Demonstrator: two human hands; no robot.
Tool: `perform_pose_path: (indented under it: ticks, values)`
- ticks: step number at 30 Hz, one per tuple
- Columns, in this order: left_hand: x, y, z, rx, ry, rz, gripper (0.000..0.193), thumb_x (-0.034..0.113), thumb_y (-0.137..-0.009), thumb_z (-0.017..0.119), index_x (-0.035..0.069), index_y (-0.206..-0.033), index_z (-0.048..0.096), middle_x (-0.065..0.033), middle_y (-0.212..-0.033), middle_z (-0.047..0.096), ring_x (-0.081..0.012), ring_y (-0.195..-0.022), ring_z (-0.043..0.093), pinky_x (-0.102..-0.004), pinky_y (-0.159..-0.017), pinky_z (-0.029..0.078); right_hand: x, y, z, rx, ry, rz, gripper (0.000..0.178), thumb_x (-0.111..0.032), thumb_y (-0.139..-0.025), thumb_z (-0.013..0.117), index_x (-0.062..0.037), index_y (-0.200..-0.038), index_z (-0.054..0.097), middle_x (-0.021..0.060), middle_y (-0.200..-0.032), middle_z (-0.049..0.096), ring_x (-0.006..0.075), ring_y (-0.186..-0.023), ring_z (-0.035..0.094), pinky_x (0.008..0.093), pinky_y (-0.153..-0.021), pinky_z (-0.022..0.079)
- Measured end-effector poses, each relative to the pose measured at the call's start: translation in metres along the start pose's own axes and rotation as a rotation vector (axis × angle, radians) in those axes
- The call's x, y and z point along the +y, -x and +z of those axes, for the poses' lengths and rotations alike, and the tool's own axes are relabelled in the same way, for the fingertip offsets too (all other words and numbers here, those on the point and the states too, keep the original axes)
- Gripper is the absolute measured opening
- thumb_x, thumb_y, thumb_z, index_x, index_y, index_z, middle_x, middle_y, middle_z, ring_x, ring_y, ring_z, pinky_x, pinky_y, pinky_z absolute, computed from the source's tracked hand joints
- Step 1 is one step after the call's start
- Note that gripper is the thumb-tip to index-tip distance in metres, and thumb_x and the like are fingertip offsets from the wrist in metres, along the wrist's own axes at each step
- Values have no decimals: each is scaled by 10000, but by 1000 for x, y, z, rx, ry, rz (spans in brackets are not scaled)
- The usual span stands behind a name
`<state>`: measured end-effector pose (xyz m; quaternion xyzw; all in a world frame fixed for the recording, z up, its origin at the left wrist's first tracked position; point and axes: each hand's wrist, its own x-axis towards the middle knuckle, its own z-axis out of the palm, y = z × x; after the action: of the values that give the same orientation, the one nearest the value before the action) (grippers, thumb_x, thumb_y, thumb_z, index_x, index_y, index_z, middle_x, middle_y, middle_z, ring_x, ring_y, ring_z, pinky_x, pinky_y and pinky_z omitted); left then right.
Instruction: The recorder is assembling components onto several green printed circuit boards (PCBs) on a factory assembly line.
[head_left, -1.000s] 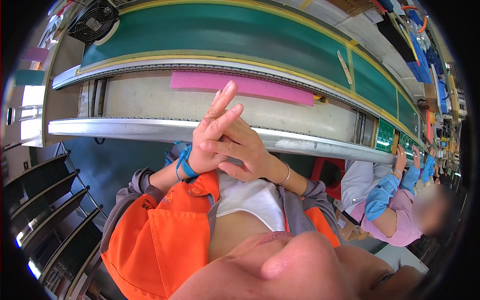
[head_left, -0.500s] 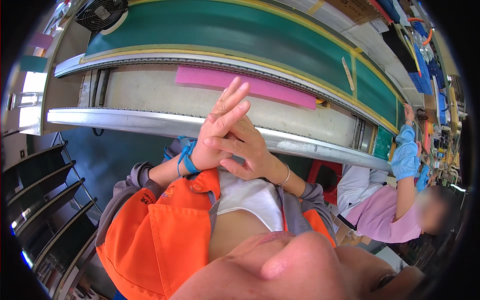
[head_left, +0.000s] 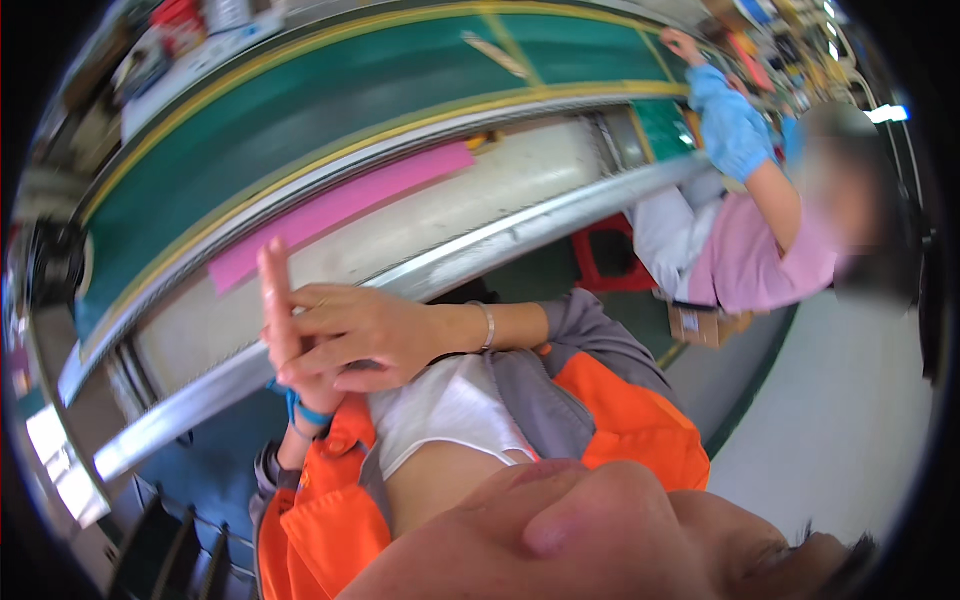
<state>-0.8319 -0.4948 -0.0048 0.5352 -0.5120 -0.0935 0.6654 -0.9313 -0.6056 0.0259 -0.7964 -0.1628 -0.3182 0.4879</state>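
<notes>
Over the near metal rail, my two hands meet in front of my chest. My left hand (head_left: 279,315) is seen nearly edge-on, its fingers stretched upward and a blue band round its wrist. Against it lies my right hand (head_left: 375,330), its spread, slightly bent fingers reaching across the left palm and its thumb lower down. A thin bracelet (head_left: 488,327) circles the right wrist. No object shows in either hand. Just beyond the fingers, a pink strip (head_left: 350,208) lies in the pale channel between the rails.
The silver near rail (head_left: 440,268) crosses in front of me. Farther off runs a green belt (head_left: 330,108) with yellow edges and a small pale strip (head_left: 495,54). A co-worker in a pink top (head_left: 775,245) reaches over the line at right, near a red stool (head_left: 603,255) and a cardboard box (head_left: 702,325).
My view has swung to the right, so the line now slants and the co-worker shows larger. My hands stay together; the left has turned edge-on, with the right still across it.
</notes>
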Motion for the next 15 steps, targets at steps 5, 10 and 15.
perform_pose_path:
  ticks: [5, 10, 15]
  values:
    - [5, 3, 2, 75, 97, -91, 563, 391, -1112, 400, 233, -1650, 355, -217, -1710, 279, -500, -1528, 327, -558, -1187, 392, -5, 2, 4, 1, -37, 25, 495, -101, -808, 739, -131, -1297, 675, 161, -1359, 612, 453, -1252, 566, 569, -1043, 484]
    - [5, 7, 0, 93, 189, -94, 563, 407, -1110, 383, 231, -1645, 365, -234, -1700, 288, -501, -1529, 324, -563, -1201, 375, -8, -2, 5, 21, 13, 3, 416, -114, -796, 756, -111, -1211, 718, 163, -1331, 631, 447, -1342, 535, 564, -1049, 487]
    - [1, 7, 3, 96, 180, -76, 633, 396, -1091, 500, 186, -1659, 317, -266, -1680, 312, -535, -1507, 344, -570, -1129, 450, -7, 4, 6, 18, -16, 18, 416, -131, -784, 775, -100, -1197, 734, 161, -1335, 634, 447, -1355, 531, 530, -1073, 489]
